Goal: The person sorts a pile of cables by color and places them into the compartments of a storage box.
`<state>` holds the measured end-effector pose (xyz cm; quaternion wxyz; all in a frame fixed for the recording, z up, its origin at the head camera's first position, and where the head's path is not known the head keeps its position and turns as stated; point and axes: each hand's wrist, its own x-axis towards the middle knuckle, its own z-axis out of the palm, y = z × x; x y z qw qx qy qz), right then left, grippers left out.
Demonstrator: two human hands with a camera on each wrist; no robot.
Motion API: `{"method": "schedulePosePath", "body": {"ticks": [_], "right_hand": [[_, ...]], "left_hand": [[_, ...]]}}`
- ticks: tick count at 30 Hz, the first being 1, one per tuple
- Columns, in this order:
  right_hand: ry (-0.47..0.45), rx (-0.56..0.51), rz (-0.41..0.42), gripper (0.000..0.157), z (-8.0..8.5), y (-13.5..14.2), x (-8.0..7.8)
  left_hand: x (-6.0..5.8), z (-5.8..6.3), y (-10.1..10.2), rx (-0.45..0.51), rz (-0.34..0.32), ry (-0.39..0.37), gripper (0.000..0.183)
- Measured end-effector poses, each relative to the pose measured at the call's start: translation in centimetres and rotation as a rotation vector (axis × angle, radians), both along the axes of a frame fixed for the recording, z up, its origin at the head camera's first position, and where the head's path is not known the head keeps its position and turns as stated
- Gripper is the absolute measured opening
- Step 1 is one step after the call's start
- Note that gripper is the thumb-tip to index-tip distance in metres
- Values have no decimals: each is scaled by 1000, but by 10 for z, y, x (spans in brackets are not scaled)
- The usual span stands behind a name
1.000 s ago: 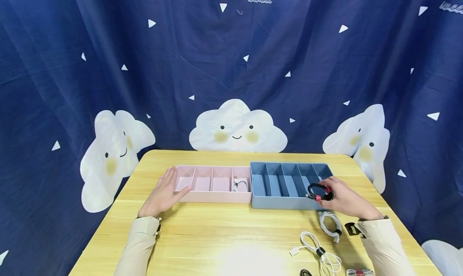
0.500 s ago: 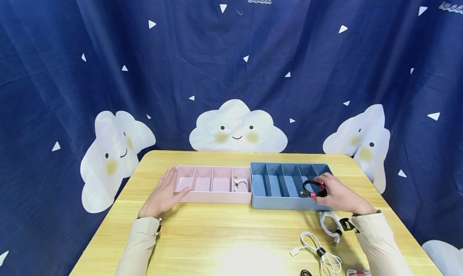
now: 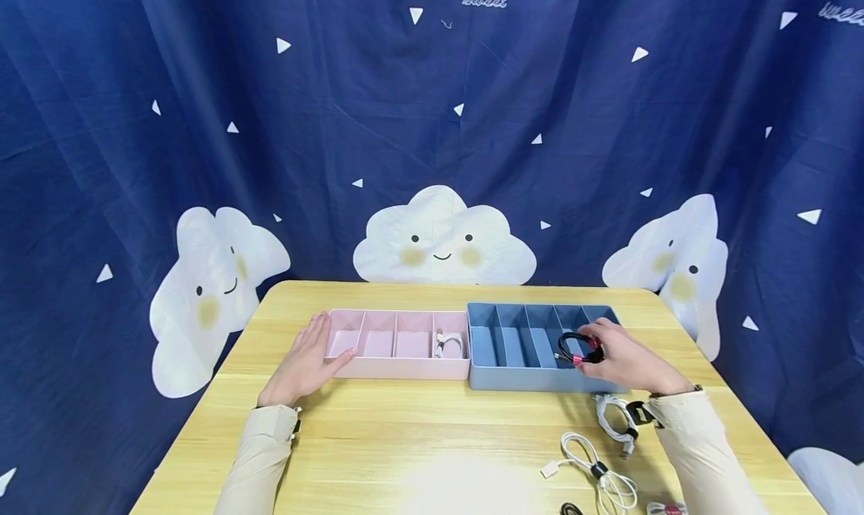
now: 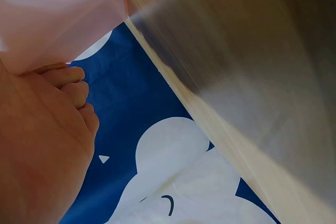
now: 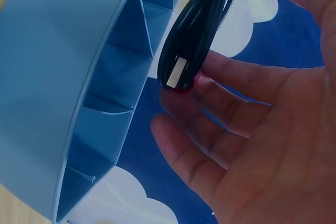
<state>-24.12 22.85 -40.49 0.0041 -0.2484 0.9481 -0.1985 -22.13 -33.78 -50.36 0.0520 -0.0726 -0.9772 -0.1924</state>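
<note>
My left hand (image 3: 302, 365) lies with extended fingers against the left end of a pink divided box (image 3: 398, 369). In the left wrist view its fingertips (image 4: 77, 94) show beside the pink wall. My right hand (image 3: 633, 361) pinches a coiled black USB cable (image 5: 189, 32) between thumb and fingers, over the right part of a blue divided box (image 3: 526, 378). Red ties bind the coil, and its metal plug (image 5: 177, 73) faces the right wrist camera. A coiled white cable (image 3: 442, 344) sits in the pink box's rightmost compartment.
On the table (image 3: 378, 440), right of centre, lie a grey-white coiled cable (image 3: 603, 417), a white cable with a black tie (image 3: 598, 470), part of a black cable (image 3: 570, 509), and a red-tied bundle (image 3: 668, 509). A dark blue curtain (image 3: 432, 148) hangs behind.
My right hand has moved left and slightly up over the blue box, carrying the black cable with it. The left hand stays in place at the pink box.
</note>
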Motion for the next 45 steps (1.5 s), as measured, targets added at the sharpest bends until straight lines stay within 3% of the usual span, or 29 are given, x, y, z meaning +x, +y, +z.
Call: {"method": "schedulePosePath", "body": {"ticks": [14, 30, 45], "right_hand": [[-35, 19, -14, 57, 5, -11, -4], [14, 23, 33, 51, 9, -25, -14], [-61, 23, 31, 56, 13, -38, -18]], "left_hand": [[0, 0, 0, -2, -4, 8, 100], [1, 0, 0, 0, -2, 2, 100], [-1, -1, -1, -7, -5, -10, 102]]}}
